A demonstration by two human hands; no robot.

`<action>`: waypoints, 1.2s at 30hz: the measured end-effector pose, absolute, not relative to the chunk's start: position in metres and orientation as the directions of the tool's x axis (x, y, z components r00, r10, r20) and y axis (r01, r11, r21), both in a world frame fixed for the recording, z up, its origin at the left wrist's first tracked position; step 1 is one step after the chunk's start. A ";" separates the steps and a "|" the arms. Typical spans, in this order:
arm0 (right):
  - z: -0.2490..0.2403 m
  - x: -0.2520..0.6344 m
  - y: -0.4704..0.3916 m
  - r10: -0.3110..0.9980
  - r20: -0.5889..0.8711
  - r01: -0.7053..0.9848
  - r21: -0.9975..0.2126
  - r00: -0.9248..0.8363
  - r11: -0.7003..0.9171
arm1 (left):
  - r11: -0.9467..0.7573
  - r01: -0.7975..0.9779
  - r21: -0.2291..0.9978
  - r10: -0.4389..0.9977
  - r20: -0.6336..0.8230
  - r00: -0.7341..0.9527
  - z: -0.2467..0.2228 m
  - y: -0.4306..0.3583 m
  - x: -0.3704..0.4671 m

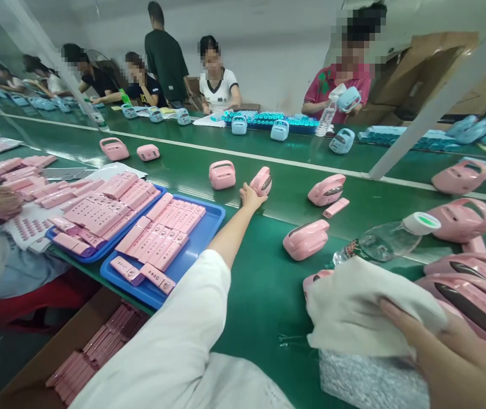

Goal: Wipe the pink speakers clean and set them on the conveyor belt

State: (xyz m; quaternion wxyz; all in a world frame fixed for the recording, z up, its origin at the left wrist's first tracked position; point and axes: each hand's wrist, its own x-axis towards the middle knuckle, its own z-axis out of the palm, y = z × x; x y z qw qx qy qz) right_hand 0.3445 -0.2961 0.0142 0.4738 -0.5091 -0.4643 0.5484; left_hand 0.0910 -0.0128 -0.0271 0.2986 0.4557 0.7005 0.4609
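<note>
My left hand reaches far out over the green table, its fingers closed around the lower side of a pink casing with a dark oval panel. Another pink casing stands just left of it. At the lower right, my right hand grips a white cloth, which hangs over part of a pink casing and a clear bag. Two more pink casings, one beside a small pink bar and one nearer, lie between my hands.
Blue trays of pink bars stand left of my left arm. A plastic bottle lies by the cloth, with pink casings piled right. A slanted post crosses the far belt. A neighbour's hand is at left; people sit opposite.
</note>
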 end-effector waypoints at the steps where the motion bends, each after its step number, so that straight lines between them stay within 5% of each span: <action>1: 0.025 0.336 -0.287 0.988 -0.153 0.008 -0.988 0.003 -0.153 | 0.165 0.366 0.916 0.916 -0.005 -0.401 -0.019 -0.021 0.093; 4: 0.053 0.311 -0.262 0.978 -0.192 -0.012 -0.981 -0.083 -0.194 | 0.092 0.361 0.928 0.967 0.002 -0.253 0.008 -0.066 0.098; 7: 0.067 0.293 -0.248 0.930 -0.295 -0.144 -0.933 -0.219 -0.330 | 0.015 0.274 0.962 0.990 -0.053 0.132 0.030 -0.140 0.092; 9: 0.067 0.284 -0.245 0.902 -0.333 -0.239 -0.885 -0.276 -0.400 | 0.063 0.095 0.993 0.801 -0.108 0.589 0.040 -0.191 0.083; 10: 0.065 0.280 -0.245 0.898 -0.333 -0.294 -0.861 -0.288 -0.414 | 0.108 0.033 0.994 0.731 -0.102 0.675 0.043 -0.212 0.078; 17: -0.002 0.232 -0.284 0.937 -0.182 -0.584 -0.741 -0.299 -0.331 | 0.245 -0.223 0.943 0.924 -0.158 0.348 0.032 -0.266 0.057; 24: -0.030 0.215 -0.299 0.916 -0.272 -0.515 -0.762 -0.294 -0.392 | 0.141 -0.079 0.987 0.959 -0.116 0.259 0.009 -0.280 0.041; 27: -0.027 0.231 -0.303 0.943 -0.077 -0.396 -0.894 -0.324 -0.209 | -0.131 0.051 0.990 0.945 0.109 0.310 0.019 -0.298 0.030; 30: -0.019 0.250 -0.303 0.842 0.277 -0.104 -0.960 -0.463 0.259 | -0.456 0.018 0.890 0.741 0.368 0.562 0.026 -0.306 0.016; 33: -0.008 0.259 -0.294 0.575 0.477 -0.017 -0.779 -0.665 0.627 | -0.472 -0.052 0.880 0.714 0.417 0.563 0.022 -0.303 0.002; 36: -0.008 0.253 -0.286 0.649 0.449 -0.045 -0.841 -0.614 0.539 | -0.339 -0.082 0.937 0.801 0.333 0.497 0.008 -0.301 -0.005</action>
